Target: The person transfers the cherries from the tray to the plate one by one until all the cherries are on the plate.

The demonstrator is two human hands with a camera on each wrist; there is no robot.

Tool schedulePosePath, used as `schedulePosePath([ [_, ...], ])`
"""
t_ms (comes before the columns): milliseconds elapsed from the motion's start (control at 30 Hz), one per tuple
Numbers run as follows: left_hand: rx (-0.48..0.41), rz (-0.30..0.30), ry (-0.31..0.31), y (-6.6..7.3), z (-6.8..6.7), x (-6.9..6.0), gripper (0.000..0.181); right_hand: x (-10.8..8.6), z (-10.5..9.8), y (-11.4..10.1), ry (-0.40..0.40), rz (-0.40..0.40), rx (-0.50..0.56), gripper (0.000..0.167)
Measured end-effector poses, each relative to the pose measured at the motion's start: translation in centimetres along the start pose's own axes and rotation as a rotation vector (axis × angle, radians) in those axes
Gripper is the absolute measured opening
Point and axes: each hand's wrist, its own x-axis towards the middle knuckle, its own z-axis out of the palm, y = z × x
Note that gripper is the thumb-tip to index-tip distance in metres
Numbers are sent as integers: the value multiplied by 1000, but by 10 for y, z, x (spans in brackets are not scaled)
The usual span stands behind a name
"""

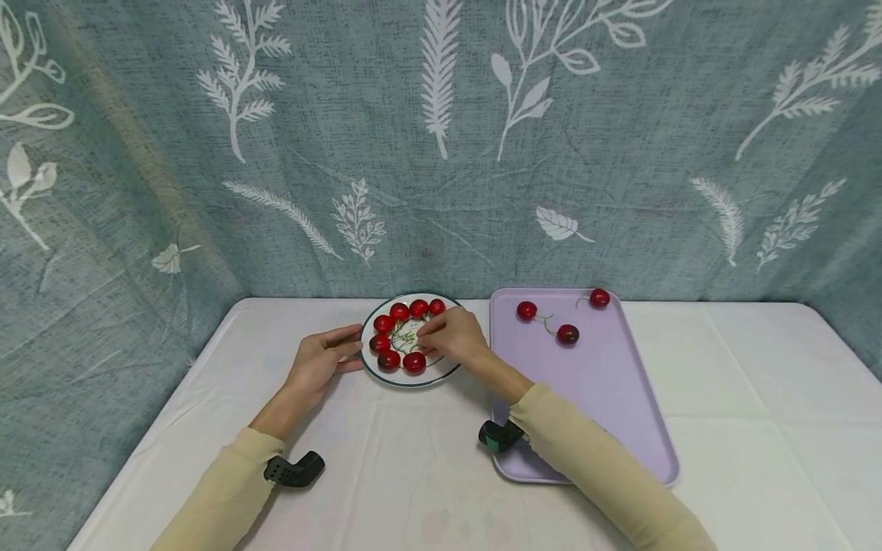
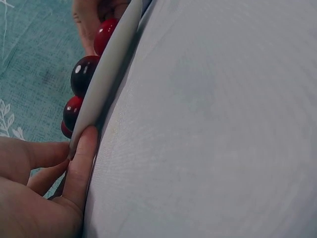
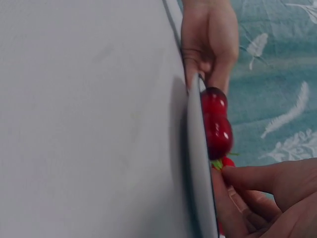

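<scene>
A white plate [image 1: 442,370] with a dark rim holds a ring of red cherries [image 1: 414,363], their green stems [image 1: 406,337] pointing to the middle. At the plate's left edge, my left hand [image 1: 317,363] pinches the rim; in the left wrist view the thumb [image 2: 85,144] lies against the plate's underside. My right hand [image 1: 456,335] reaches over the plate's right side. Its thumb and fingertips pinch at a green stem [image 3: 217,164] in the right wrist view. The hand hides the right part of the ring, so any cherry under it is mostly unseen.
To the right of the plate lies a lilac tray [image 1: 606,390], partly under my right forearm. Three stemmed cherries, one of them a dark red cherry [image 1: 568,334], lie in its far part. A white cloth [image 1: 744,398] covers the table; a patterned green curtain [image 1: 427,214] hangs behind.
</scene>
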Motion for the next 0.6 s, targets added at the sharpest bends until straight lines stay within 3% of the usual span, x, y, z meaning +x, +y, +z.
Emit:
schedulePosePath([
  [333,13,-9,-2,-1,-1,2,47,-4,-29,-8,26,52,123,14],
  [600,14,-13,7,-1,-2,5,46,-3,-71,-17,-25,14,120,23],
])
